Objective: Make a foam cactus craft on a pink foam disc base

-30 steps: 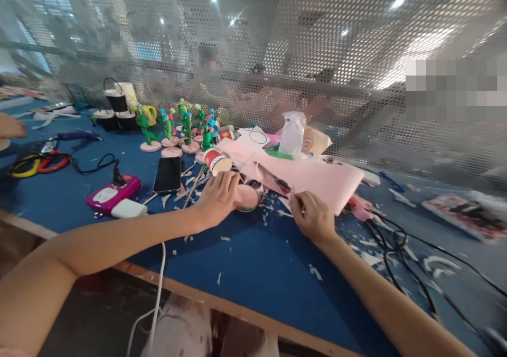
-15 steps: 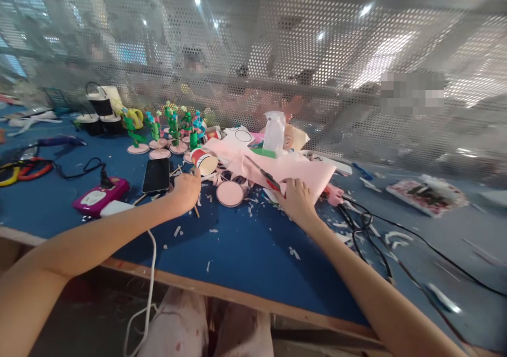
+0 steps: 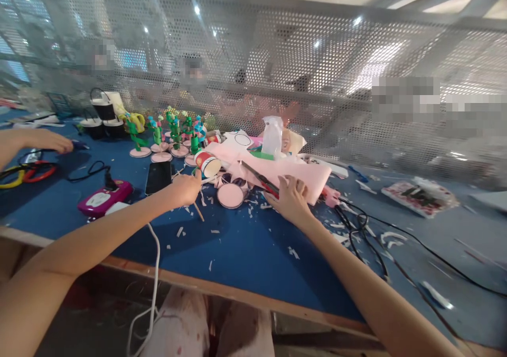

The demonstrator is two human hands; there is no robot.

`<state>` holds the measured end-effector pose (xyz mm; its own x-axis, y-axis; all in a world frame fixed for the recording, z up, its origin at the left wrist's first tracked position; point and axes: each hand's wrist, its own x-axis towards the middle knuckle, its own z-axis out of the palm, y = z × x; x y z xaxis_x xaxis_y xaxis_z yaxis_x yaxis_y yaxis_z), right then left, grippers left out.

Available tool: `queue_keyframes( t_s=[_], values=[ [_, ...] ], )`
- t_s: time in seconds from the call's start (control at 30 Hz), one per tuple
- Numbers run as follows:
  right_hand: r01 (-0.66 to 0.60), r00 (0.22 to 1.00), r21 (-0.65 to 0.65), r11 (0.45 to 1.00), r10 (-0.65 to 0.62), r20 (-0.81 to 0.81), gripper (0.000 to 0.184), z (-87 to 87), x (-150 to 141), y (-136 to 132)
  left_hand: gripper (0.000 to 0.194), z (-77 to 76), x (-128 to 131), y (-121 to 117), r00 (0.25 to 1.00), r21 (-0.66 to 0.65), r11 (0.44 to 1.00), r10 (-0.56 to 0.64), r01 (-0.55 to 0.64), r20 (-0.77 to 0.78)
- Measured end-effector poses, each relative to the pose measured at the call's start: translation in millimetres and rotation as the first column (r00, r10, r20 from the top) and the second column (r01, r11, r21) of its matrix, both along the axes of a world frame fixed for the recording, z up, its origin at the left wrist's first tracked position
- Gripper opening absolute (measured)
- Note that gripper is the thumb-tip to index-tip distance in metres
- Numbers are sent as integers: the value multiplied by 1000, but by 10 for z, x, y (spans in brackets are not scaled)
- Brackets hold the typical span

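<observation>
My left hand (image 3: pixel 186 189) is curled closed beside a red-and-cream paper cup (image 3: pixel 208 164) lying on its side. Its thumb is by the cup's rim; what the fingers hold, if anything, is hidden. A thin wooden stick (image 3: pixel 199 213) pokes out below this hand. My right hand (image 3: pixel 292 198) has its fingers apart over the pink sheet (image 3: pixel 312 175), at the red handle of a pair of scissors (image 3: pixel 259 176). The dark blades point away to the left across the sheet. Between my hands lies a round pink disc (image 3: pixel 230 195).
Several green craft plants on pink bases (image 3: pixel 161 157) stand at the back left, near a black phone (image 3: pixel 158 176) and purple power strip (image 3: pixel 105 198). Another person's hand (image 3: pixel 49 139) is at a dark blue tool (image 3: pixel 80 145). Black cables (image 3: pixel 358 230) and paper scraps lie right.
Another person's hand has come in from the left to the dark blue tool. My right hand's fingers have spread at the scissors, which shifted slightly left. My left hand stays by the cup.
</observation>
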<state>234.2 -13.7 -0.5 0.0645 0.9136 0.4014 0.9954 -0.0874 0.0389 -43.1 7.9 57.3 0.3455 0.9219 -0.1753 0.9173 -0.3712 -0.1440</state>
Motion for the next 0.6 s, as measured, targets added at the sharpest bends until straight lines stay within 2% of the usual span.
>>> queue_keyframes(
  t_s=[0.1,0.17,0.23,0.37,0.47,0.6],
  values=[
    [-108,994,-173,979,102,-44,63,59,41,76,68,66,-51,29,999,-49,999,11,-14,-49],
    [-165,983,-278,946,136,-121,59,119,46,124,65,103,-65,40,1000,-75,997,-6,5,-12],
    [-153,981,-332,931,103,-163,59,175,24,154,61,115,-73,47,999,-101,995,29,-24,44],
    [-69,991,-349,935,23,-134,60,226,-72,166,54,67,-119,41,978,-136,985,126,-104,163],
    [-5,996,-329,944,-25,-88,48,232,-135,170,50,36,-173,22,973,-65,990,132,-122,189],
    [61,995,-314,947,-83,-58,37,308,-177,203,44,80,-176,12,976,174,971,131,-162,175]
  ],
)
